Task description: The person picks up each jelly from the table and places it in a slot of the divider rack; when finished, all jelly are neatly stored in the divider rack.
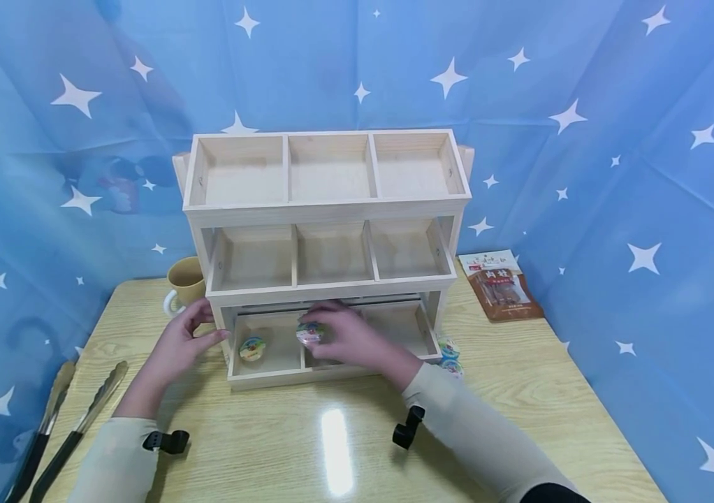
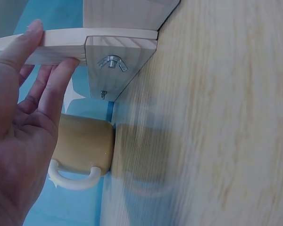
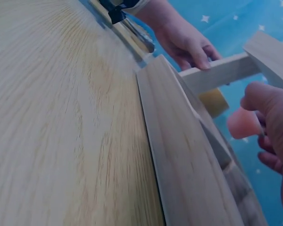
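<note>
A three-tier wooden rack with divided trays stands at the middle of the table. My left hand grips its left upright, thumb on one face and fingers on the other. In my right hand a small pink jelly cup with a printed lid is pinched, held over the bottom tray near the divider between its left and middle compartments. A yellowish jelly cup lies in that tray's left compartment. More jelly cups sit on the table beside the rack's right side, partly hidden by it.
Behind the left hand is a tan mug with a white handle. Black-handled tongs lie at the table's left edge. A brown and white snack packet lies at the back right. Blue star-patterned cloth surrounds the table.
</note>
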`<state>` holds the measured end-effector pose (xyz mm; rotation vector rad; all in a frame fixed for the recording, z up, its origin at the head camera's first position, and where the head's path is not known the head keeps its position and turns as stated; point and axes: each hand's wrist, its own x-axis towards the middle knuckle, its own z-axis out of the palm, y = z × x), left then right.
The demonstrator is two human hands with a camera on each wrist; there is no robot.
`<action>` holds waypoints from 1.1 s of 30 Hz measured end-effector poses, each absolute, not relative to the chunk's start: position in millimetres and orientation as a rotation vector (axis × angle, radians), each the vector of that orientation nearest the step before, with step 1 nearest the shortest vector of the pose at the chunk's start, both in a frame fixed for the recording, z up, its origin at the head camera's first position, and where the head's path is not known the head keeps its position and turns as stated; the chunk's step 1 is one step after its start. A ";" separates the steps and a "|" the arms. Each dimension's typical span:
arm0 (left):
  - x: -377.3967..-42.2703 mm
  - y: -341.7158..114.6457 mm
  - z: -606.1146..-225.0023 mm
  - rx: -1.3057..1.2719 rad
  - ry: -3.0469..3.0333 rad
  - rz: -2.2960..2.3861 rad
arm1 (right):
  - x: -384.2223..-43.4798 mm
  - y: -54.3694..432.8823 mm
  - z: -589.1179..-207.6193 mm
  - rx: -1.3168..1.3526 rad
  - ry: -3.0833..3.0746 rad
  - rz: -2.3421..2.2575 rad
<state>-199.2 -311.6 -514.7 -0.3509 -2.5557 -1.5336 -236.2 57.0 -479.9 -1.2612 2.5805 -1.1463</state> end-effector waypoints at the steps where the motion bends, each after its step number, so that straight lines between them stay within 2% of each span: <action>1: -199.5 -311.7 -515.1 -0.351 -2.557 -1.533 | -237.3 52.8 -480.5 -1.274 2.582 -1.124; 11: -200.8 -313.1 -517.8 -0.364 -2.555 -1.532 | -244.2 21.6 -484.6 -1.275 2.578 -0.891; 18: -201.5 -313.5 -517.9 -0.364 -2.555 -1.529 | -246.2 8.3 -490.8 -1.371 2.563 -0.826; 33: -201.2 -313.6 -517.2 -0.366 -2.555 -1.531 | -250.6 -4.8 -498.7 -1.442 2.604 -0.644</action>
